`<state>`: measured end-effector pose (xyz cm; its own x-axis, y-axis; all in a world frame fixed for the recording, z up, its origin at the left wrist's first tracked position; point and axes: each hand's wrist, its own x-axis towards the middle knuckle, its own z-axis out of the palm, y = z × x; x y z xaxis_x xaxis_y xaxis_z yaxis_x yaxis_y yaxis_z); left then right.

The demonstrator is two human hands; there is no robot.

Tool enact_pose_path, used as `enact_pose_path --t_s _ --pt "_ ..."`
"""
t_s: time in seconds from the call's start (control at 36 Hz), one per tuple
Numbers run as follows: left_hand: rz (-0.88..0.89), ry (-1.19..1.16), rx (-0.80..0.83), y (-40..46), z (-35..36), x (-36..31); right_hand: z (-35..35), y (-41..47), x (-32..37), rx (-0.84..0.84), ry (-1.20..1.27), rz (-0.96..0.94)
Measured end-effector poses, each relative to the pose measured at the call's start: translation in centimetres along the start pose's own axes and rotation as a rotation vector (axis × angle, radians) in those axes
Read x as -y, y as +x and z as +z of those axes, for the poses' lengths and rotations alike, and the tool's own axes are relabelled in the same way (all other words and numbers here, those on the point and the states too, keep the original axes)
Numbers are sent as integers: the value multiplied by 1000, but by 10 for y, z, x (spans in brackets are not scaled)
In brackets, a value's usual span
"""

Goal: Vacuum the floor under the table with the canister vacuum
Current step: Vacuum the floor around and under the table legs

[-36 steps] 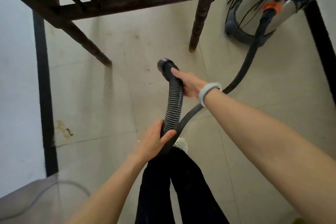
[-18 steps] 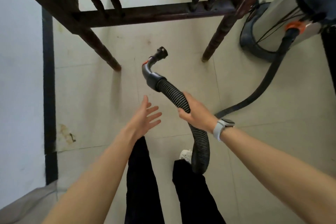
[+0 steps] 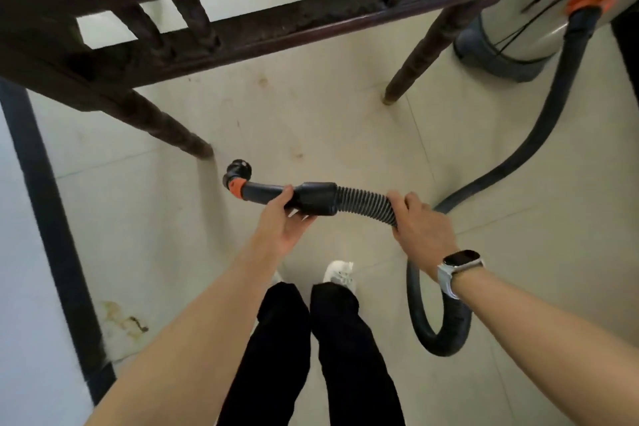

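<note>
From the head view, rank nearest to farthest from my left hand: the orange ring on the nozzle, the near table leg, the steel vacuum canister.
1. Orange ring on the black nozzle, just left of the left hand.
2. Dark wooden table leg, up-left.
3. Steel vacuum canister, far upper right.

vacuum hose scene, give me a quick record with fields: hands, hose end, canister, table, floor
left hand: left hand holds the smooth black handle pipe from below
right hand: right hand grips the ribbed hose
hose end: open tip past an orange ring, off the floor, near a table leg
canister: metal canister upper right, hose plugged in at an orange collar
table: dark wooden table ahead
floor: pale tiles, some stains
</note>
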<state>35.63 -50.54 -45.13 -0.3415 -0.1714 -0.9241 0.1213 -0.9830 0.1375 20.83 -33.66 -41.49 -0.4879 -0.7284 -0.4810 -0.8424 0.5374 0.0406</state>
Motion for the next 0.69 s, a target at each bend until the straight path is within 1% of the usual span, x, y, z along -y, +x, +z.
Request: enact_pose_path --t_s 0.06,0.11,0.19,0.25,0.31,0.36,0.39,0.44,0.47,0.58,0.64,0.69 --pt "2 29 -4 15 2 1 20 8 1 -26 29 65" --pt "25 76 -15 30 1 -1 37 17 4 -18 40 90" --pt "85 176 -50 56 -3 -11 66 31 10 -10 103 31" --pt "146 276 -79 77 -5 -18 89 43 14 45 224 -29" --pt "222 367 -98 100 -6 -24 113 59 16 133 369 -72" --pt "299 444 -103 120 -8 -28 130 74 21 203 592 -73" --pt "331 470 -95 130 -8 -32 134 83 24 210 717 -59" --pt "373 499 -51 150 -8 -39 143 107 29 130 895 -16" --pt "382 512 -24 161 -9 -43 146 123 31 76 934 6" --pt "427 580 26 206 -16 -50 147 199 48 -86 964 12" --pt "440 598 41 228 -20 -47 140 238 64 -127 1008 16" --pt "457 617 67 248 -25 -42 134 274 81 -105 1062 -2"
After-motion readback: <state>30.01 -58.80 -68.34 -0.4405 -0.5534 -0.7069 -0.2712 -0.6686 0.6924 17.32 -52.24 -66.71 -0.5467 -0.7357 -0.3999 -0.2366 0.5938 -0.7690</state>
